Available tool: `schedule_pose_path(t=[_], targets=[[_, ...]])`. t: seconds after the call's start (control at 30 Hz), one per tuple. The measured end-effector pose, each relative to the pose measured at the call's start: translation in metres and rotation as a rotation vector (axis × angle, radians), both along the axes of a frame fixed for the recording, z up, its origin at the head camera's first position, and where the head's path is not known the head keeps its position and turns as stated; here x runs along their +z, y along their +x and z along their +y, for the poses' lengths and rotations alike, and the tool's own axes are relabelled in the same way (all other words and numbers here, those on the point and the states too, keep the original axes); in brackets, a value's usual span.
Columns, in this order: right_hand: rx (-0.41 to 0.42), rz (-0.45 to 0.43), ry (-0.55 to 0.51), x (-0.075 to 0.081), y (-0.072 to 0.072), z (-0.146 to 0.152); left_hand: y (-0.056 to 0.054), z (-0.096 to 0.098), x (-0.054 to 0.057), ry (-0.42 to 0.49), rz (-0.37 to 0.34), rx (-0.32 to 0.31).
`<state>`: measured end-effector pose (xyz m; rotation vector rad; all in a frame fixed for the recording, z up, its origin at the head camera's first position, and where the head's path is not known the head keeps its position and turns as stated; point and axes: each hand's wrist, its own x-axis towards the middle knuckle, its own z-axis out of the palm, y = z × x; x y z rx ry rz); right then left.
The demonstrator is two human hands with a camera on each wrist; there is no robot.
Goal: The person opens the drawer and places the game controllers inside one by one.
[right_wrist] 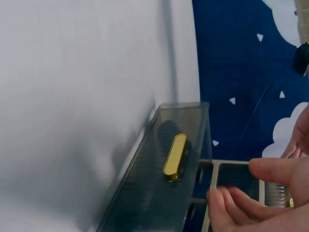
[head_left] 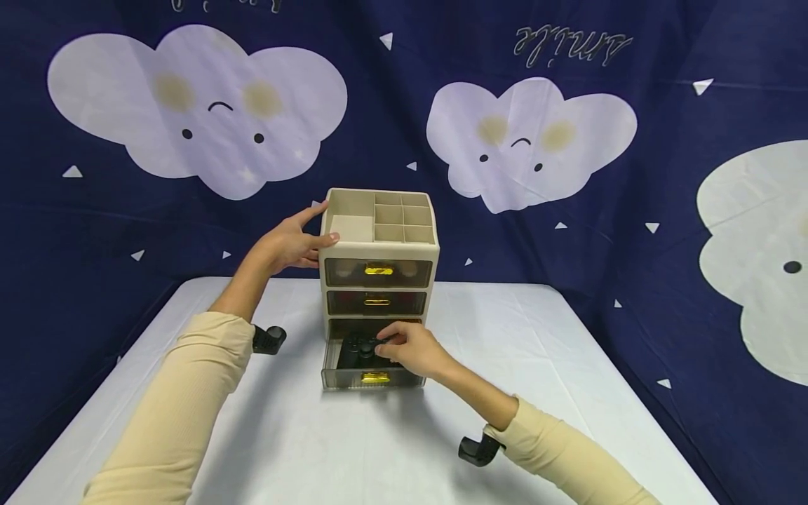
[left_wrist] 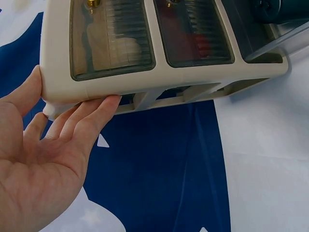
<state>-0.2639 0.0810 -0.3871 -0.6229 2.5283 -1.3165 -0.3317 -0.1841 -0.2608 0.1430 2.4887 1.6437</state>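
Note:
A cream desk organizer [head_left: 380, 251] with smoky see-through drawers stands upright on the table. Its bottom drawer [head_left: 344, 379] is pulled out, and a black game controller [head_left: 351, 351] lies inside. My left hand [head_left: 287, 245] rests at the organizer's upper left corner, thumb over the top rim and mostly straight fingers [left_wrist: 104, 108] along the side. Over the open drawer, my right hand [head_left: 413, 348] has its fingertips right at the controller, covering part of it. In the right wrist view a gap shows between thumb and fingers [right_wrist: 219, 208], with nothing visible in it.
The two upper drawers [head_left: 346, 273] are closed and have gold handles. The organizer's top is divided into compartments [head_left: 388, 214]. A white cloth covers the table [head_left: 505, 365]. Behind hangs a dark blue curtain [head_left: 385, 126] with cloud prints. A black camera mount [head_left: 480, 449] sits at each wrist.

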Motion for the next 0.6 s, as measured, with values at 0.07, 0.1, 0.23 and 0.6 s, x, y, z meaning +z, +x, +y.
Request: schedule_pose_path(t=[0.07,0.1,0.23,0.6], targets=[[0.047,-0.105,-0.041,0.002,0.003,0.001,0.0,0.0,0.0,0.0,0.002,0.0],[0.074,-0.159,-0.058,0.003,0.005,0.001,0.0,0.0,-0.001,0.0,0.003,-0.001],[0.157,-0.331,-0.067,0.002,0.012,0.005,0.0,0.0,0.0,0.001,-0.002,-0.004],[0.164,-0.466,0.048,-0.018,0.022,0.014,0.0,-0.001,0.001,-0.002,-0.003,0.002]])
